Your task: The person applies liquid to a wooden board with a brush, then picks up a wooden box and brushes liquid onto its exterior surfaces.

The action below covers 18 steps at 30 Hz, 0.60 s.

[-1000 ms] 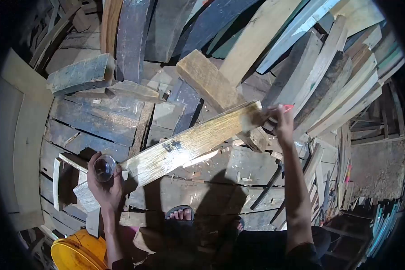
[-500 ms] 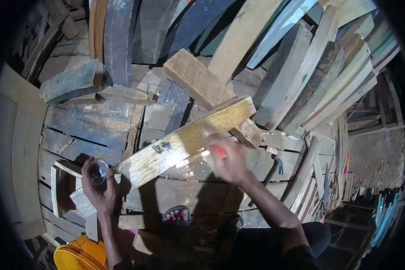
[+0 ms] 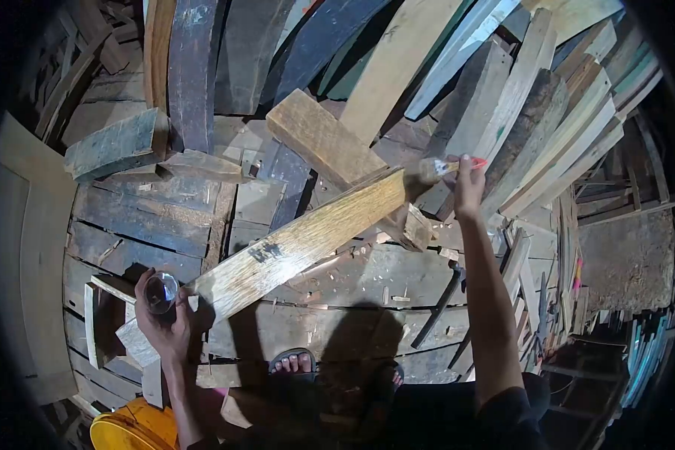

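Observation:
My right hand (image 3: 469, 184) is closed round the red-tipped handle of a paintbrush (image 3: 433, 169), whose bristles are at the far right end of a long wooden board (image 3: 330, 229). The board slopes up from lower left to upper right, with a wet-looking sheen and a dark patch near its middle. Its far end rests over a thick wooden block (image 3: 322, 139). Over the board's near left end, my left hand (image 3: 165, 315) is wrapped round a small clear cup (image 3: 162, 291); what the cup contains is hard to see.
Many planks (image 3: 397, 60) lean along the back and right. A hammer (image 3: 439, 304) lies on the plank floor (image 3: 367, 270) among wood chips. A yellow bucket (image 3: 131, 427) stands at the lower left, near a small wooden frame (image 3: 94, 322). A dark block (image 3: 116, 146) sits at the left.
My right hand has moved up and right with the paintbrush, from over the middle of the board to its far end. My left hand with the cup stays in nearly the same place.

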Each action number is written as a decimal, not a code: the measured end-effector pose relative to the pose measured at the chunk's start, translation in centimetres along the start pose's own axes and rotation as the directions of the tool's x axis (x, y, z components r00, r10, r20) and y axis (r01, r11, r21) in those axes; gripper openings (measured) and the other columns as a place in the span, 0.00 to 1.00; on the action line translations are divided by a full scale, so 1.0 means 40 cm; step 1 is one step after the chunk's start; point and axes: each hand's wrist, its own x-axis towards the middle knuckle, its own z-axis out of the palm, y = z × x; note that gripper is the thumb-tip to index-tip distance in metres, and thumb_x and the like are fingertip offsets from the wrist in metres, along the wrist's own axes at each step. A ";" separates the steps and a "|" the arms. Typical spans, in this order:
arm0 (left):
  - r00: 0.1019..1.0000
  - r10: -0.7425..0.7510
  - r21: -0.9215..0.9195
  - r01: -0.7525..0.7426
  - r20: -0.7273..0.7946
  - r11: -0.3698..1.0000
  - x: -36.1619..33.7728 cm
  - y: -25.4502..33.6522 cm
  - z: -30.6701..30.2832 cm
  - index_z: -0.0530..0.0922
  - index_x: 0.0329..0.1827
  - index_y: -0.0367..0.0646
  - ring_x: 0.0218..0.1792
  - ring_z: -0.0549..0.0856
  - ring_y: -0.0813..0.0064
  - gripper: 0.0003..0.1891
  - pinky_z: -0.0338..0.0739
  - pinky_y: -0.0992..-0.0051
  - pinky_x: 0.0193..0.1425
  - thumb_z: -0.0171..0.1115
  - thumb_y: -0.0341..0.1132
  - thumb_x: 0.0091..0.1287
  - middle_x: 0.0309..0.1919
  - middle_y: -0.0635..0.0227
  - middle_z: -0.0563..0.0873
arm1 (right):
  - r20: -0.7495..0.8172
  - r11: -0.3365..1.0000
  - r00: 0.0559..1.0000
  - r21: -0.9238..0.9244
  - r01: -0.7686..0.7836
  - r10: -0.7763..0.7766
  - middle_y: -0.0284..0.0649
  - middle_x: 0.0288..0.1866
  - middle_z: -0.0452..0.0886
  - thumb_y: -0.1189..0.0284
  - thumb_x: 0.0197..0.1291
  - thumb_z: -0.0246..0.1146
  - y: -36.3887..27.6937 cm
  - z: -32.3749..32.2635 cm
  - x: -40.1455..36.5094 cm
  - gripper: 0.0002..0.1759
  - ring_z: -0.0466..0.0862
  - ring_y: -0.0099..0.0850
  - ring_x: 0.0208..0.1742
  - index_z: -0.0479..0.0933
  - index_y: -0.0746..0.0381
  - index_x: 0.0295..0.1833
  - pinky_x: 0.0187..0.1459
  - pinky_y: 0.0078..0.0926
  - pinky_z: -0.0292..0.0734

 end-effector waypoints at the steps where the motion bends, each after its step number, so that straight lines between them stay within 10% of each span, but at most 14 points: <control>1: 1.000 0.008 -0.003 -0.008 -0.005 1.000 -0.001 -0.001 0.002 0.76 0.73 0.38 0.54 0.85 0.66 0.29 0.81 0.68 0.63 0.73 0.31 0.70 0.54 0.58 0.85 | 0.024 0.999 0.999 -0.019 0.039 -0.038 0.38 0.53 0.88 0.56 0.87 0.56 -0.005 0.005 0.008 0.18 0.87 0.24 0.47 0.78 0.60 0.59 0.48 0.27 0.84; 7: 0.996 -0.083 -0.020 0.083 0.034 0.996 -0.002 0.001 -0.002 0.77 0.72 0.37 0.54 0.85 0.67 0.28 0.81 0.68 0.63 0.73 0.30 0.70 0.54 0.58 0.85 | 0.143 0.957 0.960 -0.128 0.259 -0.240 0.35 0.47 0.87 0.60 0.85 0.59 -0.028 0.023 -0.016 0.14 0.82 0.21 0.41 0.78 0.61 0.57 0.40 0.21 0.78; 10: 1.000 -0.014 -0.020 0.014 0.018 1.000 0.000 0.001 0.000 0.77 0.72 0.37 0.55 0.84 0.68 0.28 0.80 0.69 0.63 0.74 0.29 0.69 0.54 0.59 0.85 | 0.167 0.986 0.986 -0.161 0.049 -0.022 0.36 0.46 0.86 0.60 0.85 0.59 -0.075 0.000 -0.021 0.14 0.83 0.21 0.41 0.79 0.61 0.55 0.38 0.23 0.78; 15: 0.998 -0.043 -0.039 0.045 0.048 0.998 0.000 -0.006 0.000 0.75 0.73 0.36 0.57 0.83 0.69 0.28 0.80 0.69 0.64 0.73 0.29 0.71 0.57 0.59 0.84 | 0.394 0.947 0.918 -0.281 0.153 -0.031 0.33 0.40 0.86 0.61 0.84 0.61 -0.141 0.008 0.020 0.15 0.83 0.19 0.41 0.80 0.63 0.52 0.38 0.23 0.79; 18: 0.997 -0.059 -0.143 0.067 0.058 0.987 -0.003 -0.013 0.008 0.73 0.73 0.33 0.57 0.83 0.70 0.27 0.80 0.70 0.65 0.71 0.28 0.73 0.57 0.59 0.83 | 0.335 0.890 0.868 -0.146 0.433 -0.367 0.32 0.42 0.87 0.61 0.86 0.59 -0.064 0.081 0.055 0.15 0.80 0.16 0.35 0.81 0.62 0.54 0.34 0.19 0.74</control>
